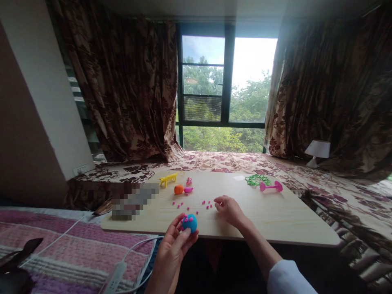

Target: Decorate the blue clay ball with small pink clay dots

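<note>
Left hand: the left hand (pixel 174 245) grips a blue ball (pixel 192 225) between thumb and fingers, at the table's near edge.
Right hand: the right hand (pixel 229 210) is low over the tabletop, fingers bent and drawn together just beside some loose pellets; whether it pinches one cannot be told. A white sleeve (pixel 288 277) covers the forearm near the elbow.
Blue ball: pink dots (pixel 191 219) sit on its upper and left side; the rest of its visible surface is bare. The work on it looks partly done, with the hidden side impossible to judge.
Power strip: a white power strip (pixel 115 277) lies on a striped quilt (pixel 122 251), left of the wooden tabletop (pixel 257 222).
Pink pellets: two loose scatters, one left (pixel 182 203) and one near the right fingers (pixel 203 202), are not on the ball.
Modelled pieces: an orange lump (pixel 178 189) sits beside a magenta piece (pixel 188 190), with a pink lump (pixel 189 181) behind; a yellow legged figure (pixel 169 179) stands farther left.
Far right of tabletop: a pink dumbbell-shaped piece (pixel 271 187) is beside a tangle of green string (pixel 256 179), near a white sheet (pixel 239 178).
Window ledge: floral cloth (pixel 214 158) covers it; a white lamp (pixel 318 150) stands at the right.
Window: patterned curtains (pixel 137 90) flank the dark-framed window (pixel 228 81).
</note>
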The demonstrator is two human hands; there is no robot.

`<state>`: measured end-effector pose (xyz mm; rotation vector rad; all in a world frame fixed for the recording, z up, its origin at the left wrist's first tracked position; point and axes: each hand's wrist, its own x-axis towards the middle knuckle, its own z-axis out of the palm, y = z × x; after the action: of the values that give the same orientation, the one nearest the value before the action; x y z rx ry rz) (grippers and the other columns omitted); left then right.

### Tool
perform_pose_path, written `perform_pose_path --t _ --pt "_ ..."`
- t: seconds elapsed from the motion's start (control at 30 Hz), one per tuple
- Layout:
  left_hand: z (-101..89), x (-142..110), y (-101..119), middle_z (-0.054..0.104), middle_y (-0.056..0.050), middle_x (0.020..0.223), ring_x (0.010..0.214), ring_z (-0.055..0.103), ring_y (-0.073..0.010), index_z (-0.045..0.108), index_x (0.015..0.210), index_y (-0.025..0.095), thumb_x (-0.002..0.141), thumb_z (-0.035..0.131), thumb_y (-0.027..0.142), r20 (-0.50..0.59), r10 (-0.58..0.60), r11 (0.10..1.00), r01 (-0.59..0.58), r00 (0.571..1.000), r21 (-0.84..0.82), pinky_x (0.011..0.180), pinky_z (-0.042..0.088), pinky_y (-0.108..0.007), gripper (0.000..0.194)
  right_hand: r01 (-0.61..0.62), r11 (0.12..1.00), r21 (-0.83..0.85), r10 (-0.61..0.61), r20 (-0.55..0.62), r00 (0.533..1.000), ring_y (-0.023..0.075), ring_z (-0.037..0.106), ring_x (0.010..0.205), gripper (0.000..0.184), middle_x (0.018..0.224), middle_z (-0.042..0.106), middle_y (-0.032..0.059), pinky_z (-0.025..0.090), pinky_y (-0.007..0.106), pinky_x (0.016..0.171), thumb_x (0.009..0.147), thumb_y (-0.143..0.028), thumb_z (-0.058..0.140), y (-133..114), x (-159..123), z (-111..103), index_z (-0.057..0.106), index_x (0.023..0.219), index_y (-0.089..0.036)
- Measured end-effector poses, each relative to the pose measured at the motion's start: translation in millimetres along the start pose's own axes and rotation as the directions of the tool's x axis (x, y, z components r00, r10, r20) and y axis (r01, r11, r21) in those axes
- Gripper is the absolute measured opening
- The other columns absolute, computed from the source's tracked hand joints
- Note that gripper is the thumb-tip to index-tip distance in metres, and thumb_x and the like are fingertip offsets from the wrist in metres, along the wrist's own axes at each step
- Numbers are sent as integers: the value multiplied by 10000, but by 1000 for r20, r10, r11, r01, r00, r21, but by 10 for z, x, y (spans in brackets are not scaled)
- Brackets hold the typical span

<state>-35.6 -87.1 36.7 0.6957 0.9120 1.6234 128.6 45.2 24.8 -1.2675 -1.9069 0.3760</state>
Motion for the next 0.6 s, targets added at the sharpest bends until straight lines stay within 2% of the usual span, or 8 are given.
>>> perform_pose_path --t 0.17,0.33,0.47,0.53,0.6 --pt "4 -23 -24 605 -23 1000 810 626 -149 499 1128 222 674 671 164 29 3 1000 -3 1000 0 806 502 -313 489 -48 995 -93 49 8 999 190 603 755 156 802 662 63 403 270 699 713 -215 570 27 86 198 707 784 -195" --pt "30 -82 17 573 -34 1064 873 581 -128 482 1173 221 691 663 190 31 40 997 -42 999 65 820 486 -279 516 -32 998 -54 32 14 999 187 595 765 147 795 654 69 402 271 711 745 -206 548 -113 -9 124 686 707 -175" --pt "57 -104 20 583 -52 1067 903 572 -143 470 1214 213 674 683 243 22 59 988 -62 998 139 825 480 -282 581 27 996 87 -32 57 998 139 602 721 159 780 663 19 436 219 666 817 -238 504 -366 -312 -80 653 847 -191" --pt "81 -103 -5 604 -57 1054 894 587 -163 480 1215 215 629 713 269 1 82 986 -81 997 148 803 490 -289 633 54 970 237 -72 66 995 122 603 717 164 804 665 4 450 198 641 840 -262 493 -529 -502 -188 621 919 -196" --pt "105 -103 -36 631 -61 1029 872 608 -184 510 1189 215 570 746 294 -27 101 984 -96 995 148 765 504 -289 667 81 914 397 -103 34 994 119 592 704 134 793 659 1 457 200 631 829 -253 523 -685 -655 -276 616 903 -191"
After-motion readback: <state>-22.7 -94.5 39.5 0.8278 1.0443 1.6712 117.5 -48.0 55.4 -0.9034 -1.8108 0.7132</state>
